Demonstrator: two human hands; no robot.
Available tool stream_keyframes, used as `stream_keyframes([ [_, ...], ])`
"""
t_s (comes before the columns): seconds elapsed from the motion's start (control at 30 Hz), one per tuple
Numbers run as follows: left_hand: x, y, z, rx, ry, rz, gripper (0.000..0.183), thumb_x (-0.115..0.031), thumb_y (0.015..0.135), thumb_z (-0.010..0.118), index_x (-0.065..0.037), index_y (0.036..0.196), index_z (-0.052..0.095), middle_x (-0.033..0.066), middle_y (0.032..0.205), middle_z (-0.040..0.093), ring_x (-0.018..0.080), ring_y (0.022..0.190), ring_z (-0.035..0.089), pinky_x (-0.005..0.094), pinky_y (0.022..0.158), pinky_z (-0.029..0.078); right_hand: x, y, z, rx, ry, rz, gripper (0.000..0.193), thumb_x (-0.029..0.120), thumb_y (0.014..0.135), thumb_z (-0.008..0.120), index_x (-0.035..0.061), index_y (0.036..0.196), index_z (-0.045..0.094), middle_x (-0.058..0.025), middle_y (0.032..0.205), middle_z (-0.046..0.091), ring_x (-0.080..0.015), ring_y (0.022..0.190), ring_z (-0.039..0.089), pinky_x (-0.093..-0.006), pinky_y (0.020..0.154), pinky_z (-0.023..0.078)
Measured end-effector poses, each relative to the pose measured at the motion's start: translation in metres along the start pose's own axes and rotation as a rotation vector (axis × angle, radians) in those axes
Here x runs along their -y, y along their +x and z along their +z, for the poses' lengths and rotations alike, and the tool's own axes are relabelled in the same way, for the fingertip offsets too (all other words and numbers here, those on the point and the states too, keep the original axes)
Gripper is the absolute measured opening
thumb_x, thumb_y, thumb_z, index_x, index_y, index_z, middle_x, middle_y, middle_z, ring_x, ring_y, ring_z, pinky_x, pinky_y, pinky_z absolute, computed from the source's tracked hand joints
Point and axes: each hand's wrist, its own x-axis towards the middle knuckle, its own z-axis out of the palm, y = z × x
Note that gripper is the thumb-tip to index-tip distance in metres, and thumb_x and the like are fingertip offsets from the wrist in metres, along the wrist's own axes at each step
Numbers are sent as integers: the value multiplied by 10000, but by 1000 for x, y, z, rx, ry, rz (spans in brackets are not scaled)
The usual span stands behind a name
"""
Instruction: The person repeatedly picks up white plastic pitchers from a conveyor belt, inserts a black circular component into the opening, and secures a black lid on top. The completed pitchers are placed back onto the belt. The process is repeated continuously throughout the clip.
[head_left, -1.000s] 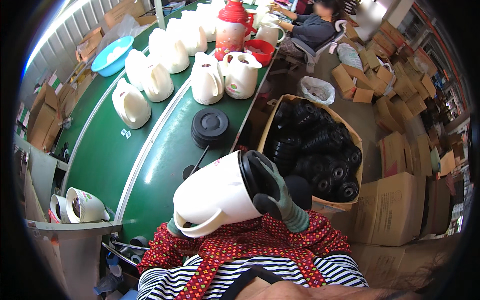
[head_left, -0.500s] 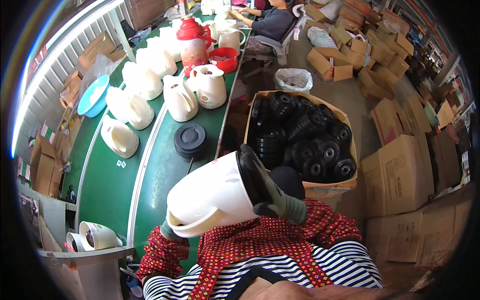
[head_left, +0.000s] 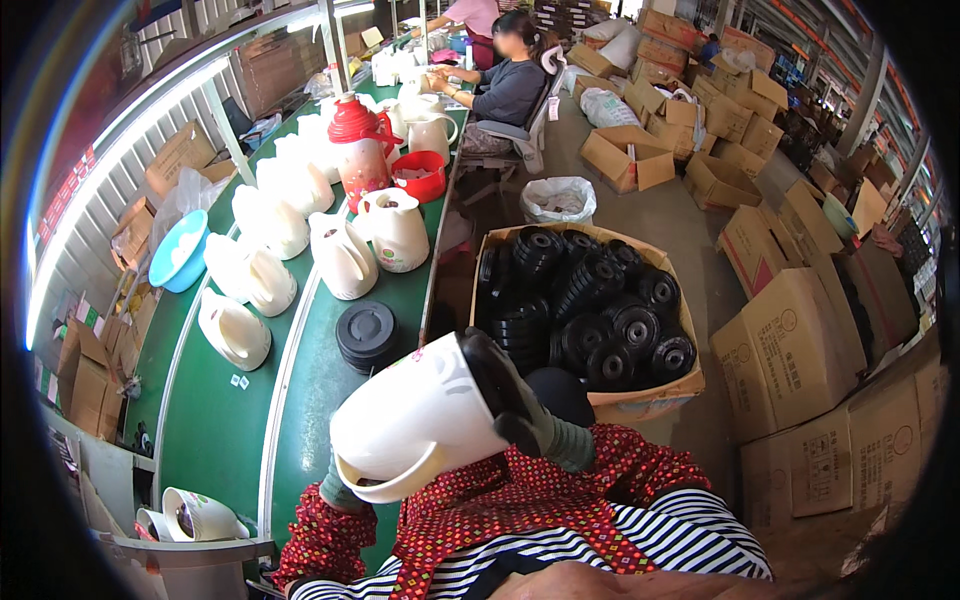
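Observation:
A white thermos jug [head_left: 405, 425] lies tilted across my front, handle toward me and bottom end to the right. My right hand [head_left: 522, 405], in a dark-palmed grey-green glove, is closed over a black round base [head_left: 482, 372] at that bottom end, its fingers bent round the rim. My gloved left hand [head_left: 338, 488] holds the jug's other end; its fingers are hidden behind the jug. Just beyond the jug, a stack of black round bases [head_left: 367, 336] sits on the green worktable [head_left: 305, 440].
White jugs [head_left: 342, 257] and a red flowered thermos [head_left: 362, 160] stand on the table, near a red basin [head_left: 419, 176] and blue basin [head_left: 180, 252]. To my right, a carton [head_left: 640, 405] holds many black bases. Cardboard boxes [head_left: 790, 345] fill the far right. A co-worker [head_left: 510, 95] sits ahead.
The view has tipped up, so table and carton appear lower and more of the far end shows. The jug stays between my hands, with my right hand still on its base.

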Motion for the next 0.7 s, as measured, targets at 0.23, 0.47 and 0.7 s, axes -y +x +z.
stream_keyframes([
  [0.23,-99,23,69,57,1442,665,419,-190,679,825,-2,1004,641,198,932,613,400,760,634,443,674,502,-37,-31,25,-431,1259,873,771,400,1049,576,41,1649,251,-156,1736,176,-308,1587,218,-429,1287,177],
  [0.47,7,-35,-24,49,99,-77,744,-451,1060,566,-16,1606,309,211,1566,468,314,1397,517,451,1174,436,27,-6,-5,113,-239,180,1066,674,854,725,69,1630,316,-302,1709,107,-484,1567,170,-560,1263,187],
  [0.7,49,-7,70,127,-370,-227,941,-631,976,583,-25,1628,278,179,1608,422,305,1441,466,429,1197,393,69,52,-10,474,-457,-140,891,638,731,824,229,1480,571,-329,1627,266,-567,1490,261,-678,1187,248],
])
